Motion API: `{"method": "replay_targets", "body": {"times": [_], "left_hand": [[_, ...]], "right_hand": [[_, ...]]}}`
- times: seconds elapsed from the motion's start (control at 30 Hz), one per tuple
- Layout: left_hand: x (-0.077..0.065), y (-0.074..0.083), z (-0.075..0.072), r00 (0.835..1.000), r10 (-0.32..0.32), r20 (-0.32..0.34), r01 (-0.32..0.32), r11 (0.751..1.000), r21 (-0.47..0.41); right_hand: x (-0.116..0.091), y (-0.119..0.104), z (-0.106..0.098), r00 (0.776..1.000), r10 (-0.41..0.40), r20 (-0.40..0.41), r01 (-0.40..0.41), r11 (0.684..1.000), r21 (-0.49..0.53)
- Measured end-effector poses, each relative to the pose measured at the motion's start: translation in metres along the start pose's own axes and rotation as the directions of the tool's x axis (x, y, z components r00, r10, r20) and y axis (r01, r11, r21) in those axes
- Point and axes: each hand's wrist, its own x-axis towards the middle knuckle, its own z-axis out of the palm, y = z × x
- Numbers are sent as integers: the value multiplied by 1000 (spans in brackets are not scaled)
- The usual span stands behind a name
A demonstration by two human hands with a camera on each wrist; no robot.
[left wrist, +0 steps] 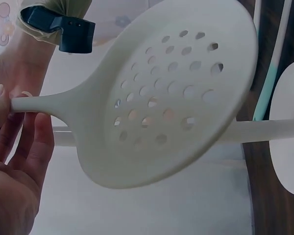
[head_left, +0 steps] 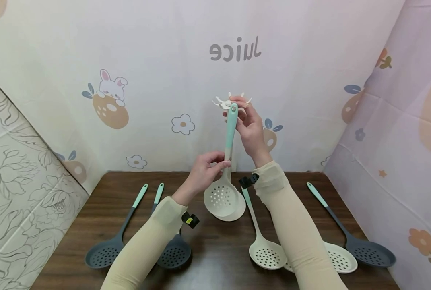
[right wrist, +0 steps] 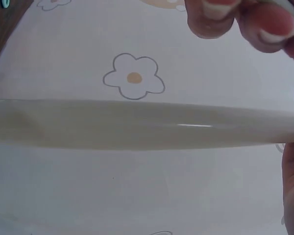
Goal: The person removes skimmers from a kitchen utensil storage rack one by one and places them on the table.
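Note:
A white skimmer [head_left: 221, 197] with a mint-green handle end hangs upright, bowl down, in front of a white utensil stand. My left hand [head_left: 209, 171] pinches the white part of its handle, also seen in the left wrist view, where the perforated skimmer bowl [left wrist: 100, 147] fills the middle. At the stand's top my right hand [head_left: 249, 129] holds the ring of hooks [head_left: 222, 104], close to the handle's holed end. The stand's round base [head_left: 237, 211] shows behind the bowl. Across the right wrist view runs the stand's pole [right wrist: 137, 125].
On the dark wooden table [head_left: 215, 257] lie several skimmers: a dark grey skimmer [head_left: 104, 253] and another grey skimmer [head_left: 174, 253] at left, a white skimmer [head_left: 267, 255], a partly hidden white skimmer [head_left: 342, 257], and a grey skimmer [head_left: 371, 253] at right. A patterned curtain [head_left: 157, 80] stands behind.

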Motion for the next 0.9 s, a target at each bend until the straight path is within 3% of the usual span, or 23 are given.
{"method": "replay_targets", "body": {"times": [0.57, 0.73, 0.9], "left_hand": [[-5, 11, -4, 1000, 21, -5, -21, 1000, 18], [-12, 10, -9, 1000, 4, -6, -4, 1000, 17], [-18, 8, -17, 1000, -2, 9, 2, 1000, 25]], "right_hand": [[0, 0, 3, 999, -33, -17, 34, 999, 43], [0, 4, 4, 998, -50, -41, 50, 999, -11], [0, 3, 6, 997, -10, -82, 5, 998, -63]]}}
